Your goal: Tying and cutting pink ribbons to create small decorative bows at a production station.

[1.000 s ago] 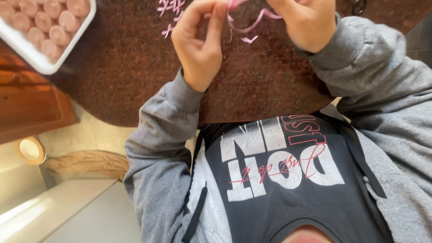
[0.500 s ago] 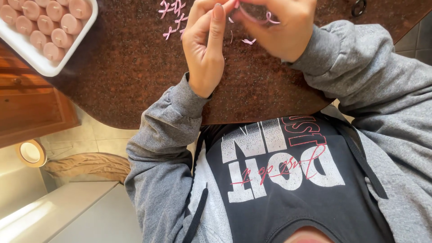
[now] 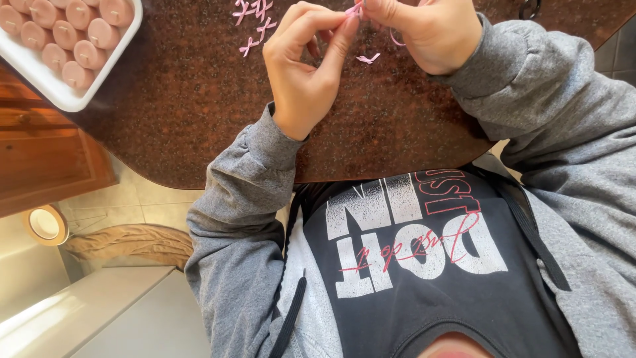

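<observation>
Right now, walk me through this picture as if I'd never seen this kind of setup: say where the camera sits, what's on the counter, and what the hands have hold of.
There is no machine here. One camera is worn on a person's head and looks down, so the grey hoodie and dark printed shirt fill the bottom of the picture and the arms reach toward the top.

The surface is a brown speckled stone countertop. At its top left corner sits a white tray filled with round pink candles, each with a short wick. A few small pink bows lie loose on the stone near the hands.

The left hand and the right hand meet at the top edge. Together they pinch a thin pink ribbon between their fingertips, and a loop of it hangs under the right hand.
</observation>
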